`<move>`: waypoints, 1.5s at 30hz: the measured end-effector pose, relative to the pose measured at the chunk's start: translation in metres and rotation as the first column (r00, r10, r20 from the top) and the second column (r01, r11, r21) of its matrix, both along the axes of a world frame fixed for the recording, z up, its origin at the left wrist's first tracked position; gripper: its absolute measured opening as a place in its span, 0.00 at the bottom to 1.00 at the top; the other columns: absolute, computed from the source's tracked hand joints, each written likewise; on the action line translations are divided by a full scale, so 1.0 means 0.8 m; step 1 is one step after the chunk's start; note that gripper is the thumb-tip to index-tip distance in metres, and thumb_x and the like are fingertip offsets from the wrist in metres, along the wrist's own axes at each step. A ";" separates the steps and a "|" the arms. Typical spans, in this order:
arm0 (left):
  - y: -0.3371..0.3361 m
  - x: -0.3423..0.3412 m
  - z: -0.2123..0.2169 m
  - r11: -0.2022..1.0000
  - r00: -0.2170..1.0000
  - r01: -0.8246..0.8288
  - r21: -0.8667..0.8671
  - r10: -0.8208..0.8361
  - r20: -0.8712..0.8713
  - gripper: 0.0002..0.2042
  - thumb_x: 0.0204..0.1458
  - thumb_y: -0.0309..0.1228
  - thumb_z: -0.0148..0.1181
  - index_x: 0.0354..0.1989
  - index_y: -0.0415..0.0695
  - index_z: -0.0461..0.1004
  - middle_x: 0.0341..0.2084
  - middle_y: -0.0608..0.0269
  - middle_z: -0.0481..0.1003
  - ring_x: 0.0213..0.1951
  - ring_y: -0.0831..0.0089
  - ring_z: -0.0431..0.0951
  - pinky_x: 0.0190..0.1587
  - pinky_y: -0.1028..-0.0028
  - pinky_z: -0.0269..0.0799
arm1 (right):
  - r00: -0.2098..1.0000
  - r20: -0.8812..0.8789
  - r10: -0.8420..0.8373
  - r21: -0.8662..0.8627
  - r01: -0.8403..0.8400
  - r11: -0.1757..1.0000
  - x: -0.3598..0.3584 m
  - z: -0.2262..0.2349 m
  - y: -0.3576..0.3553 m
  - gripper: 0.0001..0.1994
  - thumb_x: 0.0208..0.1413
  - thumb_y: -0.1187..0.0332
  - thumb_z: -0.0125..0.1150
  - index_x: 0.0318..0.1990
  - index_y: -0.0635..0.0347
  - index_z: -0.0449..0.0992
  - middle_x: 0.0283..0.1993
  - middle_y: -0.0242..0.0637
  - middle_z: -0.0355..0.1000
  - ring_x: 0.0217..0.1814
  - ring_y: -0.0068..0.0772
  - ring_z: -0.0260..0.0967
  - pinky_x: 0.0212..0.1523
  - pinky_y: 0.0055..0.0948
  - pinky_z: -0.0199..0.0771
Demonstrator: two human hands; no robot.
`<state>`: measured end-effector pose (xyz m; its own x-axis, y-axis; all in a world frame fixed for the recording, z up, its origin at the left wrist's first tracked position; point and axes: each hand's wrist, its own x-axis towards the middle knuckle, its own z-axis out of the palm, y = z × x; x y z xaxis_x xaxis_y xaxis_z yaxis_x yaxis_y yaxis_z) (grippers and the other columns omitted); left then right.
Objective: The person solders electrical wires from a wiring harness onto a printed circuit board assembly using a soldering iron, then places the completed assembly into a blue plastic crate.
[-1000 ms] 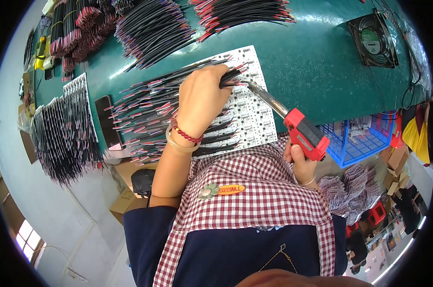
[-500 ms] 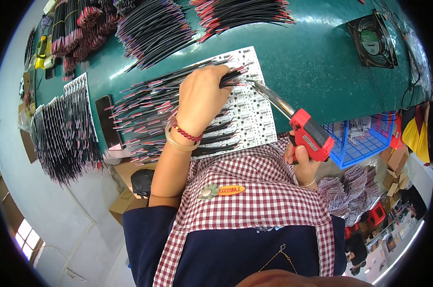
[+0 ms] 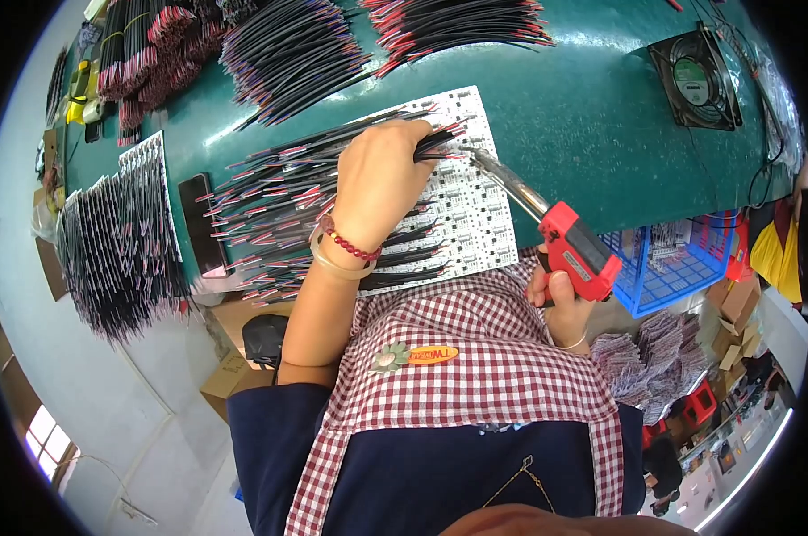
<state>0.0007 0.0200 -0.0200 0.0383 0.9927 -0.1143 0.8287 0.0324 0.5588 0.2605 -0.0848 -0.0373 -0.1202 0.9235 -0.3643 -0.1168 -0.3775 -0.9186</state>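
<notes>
A white circuit board panel [image 3: 475, 205] lies at the table's near edge, with rows of short black wires [image 3: 270, 192] running off it to the left. My left hand [image 3: 382, 170] is closed on several black wires [image 3: 433, 146], whose red and white ends point right over the board. In my right hand [image 3: 565, 304] is a red and black soldering gun [image 3: 583, 255]. Its metal nozzle slants up and left, and the tip [image 3: 468, 152] is close beside the wire ends. Whether the tip touches them I cannot tell.
Bundles of black wires [image 3: 292, 58] and red-ended ones [image 3: 458, 27] lie along the far side. A phone [image 3: 203, 223] and a finished-looking wired panel [image 3: 123, 246] are at left. A black fan [image 3: 694, 79] stands at far right, above a blue basket [image 3: 667, 272].
Almost nothing differs. The soldering gun and both hands stay nearly in place, with only a slight shift of the whole picture.
</notes>
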 end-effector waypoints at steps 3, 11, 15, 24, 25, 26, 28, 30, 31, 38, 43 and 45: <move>0.001 0.000 0.001 1.000 1.000 0.010 -0.024 -0.010 -0.019 0.11 0.42 0.28 0.66 0.35 0.39 0.78 0.29 0.49 0.77 0.35 0.48 0.76 0.37 0.59 0.71 | 1.000 0.011 0.003 0.044 -0.003 0.999 0.002 0.000 0.001 0.21 0.61 0.58 0.54 0.53 0.68 0.67 0.21 0.35 0.65 0.18 0.22 0.59 0.21 0.25 0.63; 0.000 -0.003 -0.002 1.000 0.999 0.007 0.009 -0.007 0.044 0.12 0.42 0.28 0.67 0.36 0.39 0.78 0.31 0.50 0.77 0.35 0.50 0.77 0.38 0.62 0.72 | 0.999 0.028 0.045 0.020 -0.045 0.999 0.004 -0.004 -0.005 0.20 0.62 0.59 0.54 0.52 0.67 0.67 0.22 0.35 0.65 0.19 0.22 0.60 0.22 0.25 0.64; 0.003 -0.003 0.001 0.999 1.000 0.025 -0.038 -0.024 0.013 0.13 0.42 0.28 0.67 0.37 0.39 0.79 0.31 0.50 0.78 0.36 0.50 0.77 0.39 0.62 0.72 | 0.997 0.068 0.043 0.002 -0.043 0.999 0.004 -0.009 -0.011 0.19 0.62 0.59 0.54 0.50 0.67 0.68 0.23 0.34 0.65 0.20 0.22 0.60 0.23 0.24 0.64; -0.001 -0.002 -0.006 0.999 0.999 0.018 0.028 -0.017 -0.027 0.13 0.41 0.30 0.68 0.37 0.44 0.81 0.30 0.55 0.78 0.36 0.54 0.78 0.37 0.62 0.73 | 0.991 0.103 0.083 -0.001 -0.083 0.997 0.003 -0.009 -0.013 0.16 0.61 0.60 0.55 0.44 0.67 0.70 0.23 0.33 0.66 0.21 0.22 0.61 0.24 0.23 0.64; 0.000 0.000 -0.004 1.000 1.000 0.011 -0.003 -0.011 -0.026 0.13 0.42 0.29 0.68 0.38 0.42 0.80 0.32 0.53 0.78 0.37 0.53 0.78 0.39 0.62 0.73 | 1.000 0.015 0.009 -0.006 -0.009 1.000 0.000 -0.007 -0.013 0.12 0.61 0.63 0.55 0.38 0.65 0.72 0.23 0.31 0.67 0.23 0.21 0.63 0.25 0.22 0.64; 0.000 0.000 -0.002 0.999 1.000 0.003 -0.035 -0.004 -0.025 0.13 0.42 0.29 0.67 0.38 0.40 0.79 0.34 0.52 0.78 0.37 0.52 0.77 0.40 0.62 0.72 | 1.000 0.016 0.009 -0.005 -0.009 1.000 0.001 -0.007 -0.014 0.12 0.61 0.63 0.55 0.38 0.65 0.72 0.23 0.31 0.67 0.23 0.21 0.63 0.25 0.22 0.64; 0.001 -0.001 -0.002 1.000 1.000 0.008 -0.022 -0.009 -0.022 0.13 0.42 0.29 0.67 0.38 0.40 0.79 0.34 0.52 0.78 0.37 0.51 0.77 0.40 0.62 0.72 | 0.997 -0.061 -0.057 0.026 0.058 0.998 0.005 -0.010 -0.019 0.17 0.61 0.60 0.55 0.48 0.67 0.70 0.24 0.33 0.67 0.22 0.21 0.62 0.25 0.22 0.64; 0.000 0.000 -0.003 1.000 1.000 0.013 -0.008 -0.013 -0.023 0.13 0.42 0.29 0.67 0.38 0.40 0.79 0.34 0.51 0.78 0.37 0.51 0.77 0.40 0.62 0.72 | 0.997 -0.063 -0.034 0.052 0.038 0.998 0.011 -0.015 -0.018 0.19 0.61 0.59 0.55 0.51 0.67 0.68 0.25 0.33 0.67 0.22 0.21 0.61 0.25 0.22 0.64; -0.001 -0.001 -0.003 1.000 1.000 0.007 -0.012 -0.007 -0.021 0.13 0.42 0.29 0.68 0.38 0.40 0.79 0.33 0.51 0.78 0.37 0.51 0.77 0.40 0.62 0.72 | 0.998 -0.064 -0.013 0.076 0.018 0.997 0.012 -0.016 -0.017 0.21 0.61 0.58 0.55 0.54 0.67 0.66 0.26 0.33 0.67 0.22 0.21 0.61 0.25 0.22 0.64; -0.002 -0.002 -0.007 0.997 0.998 0.053 0.051 -0.051 -0.037 0.10 0.44 0.28 0.65 0.35 0.42 0.78 0.30 0.52 0.77 0.35 0.52 0.77 0.38 0.59 0.72 | 0.999 -0.045 -0.015 0.036 0.016 0.999 0.005 -0.013 -0.017 0.20 0.61 0.58 0.55 0.52 0.67 0.67 0.25 0.33 0.67 0.22 0.21 0.61 0.24 0.23 0.63; -0.006 -0.012 0.007 0.990 0.997 -0.068 0.120 0.064 0.038 0.08 0.46 0.20 0.60 0.35 0.35 0.71 0.29 0.50 0.76 0.35 0.54 0.78 0.39 0.65 0.71 | 0.997 -0.080 -0.016 0.044 0.019 0.999 0.005 -0.013 -0.018 0.21 0.61 0.58 0.55 0.52 0.69 0.66 0.24 0.33 0.66 0.21 0.21 0.60 0.25 0.23 0.64; -0.012 -0.022 0.025 0.912 0.969 -0.219 0.347 0.160 0.190 0.08 0.49 0.16 0.56 0.38 0.36 0.69 0.27 0.58 0.75 0.30 0.70 0.76 0.35 0.74 0.70 | 0.999 -0.039 -0.037 0.072 0.040 0.997 0.010 -0.015 -0.015 0.23 0.61 0.56 0.54 0.53 0.69 0.65 0.23 0.34 0.65 0.20 0.22 0.59 0.23 0.25 0.64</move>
<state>-0.0169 0.0101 -0.0001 -0.1671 0.9545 0.2471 0.7298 -0.0488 0.6820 0.2686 -0.0965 -0.0492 -0.0965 0.9517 -0.2916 -0.1649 -0.3042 -0.9382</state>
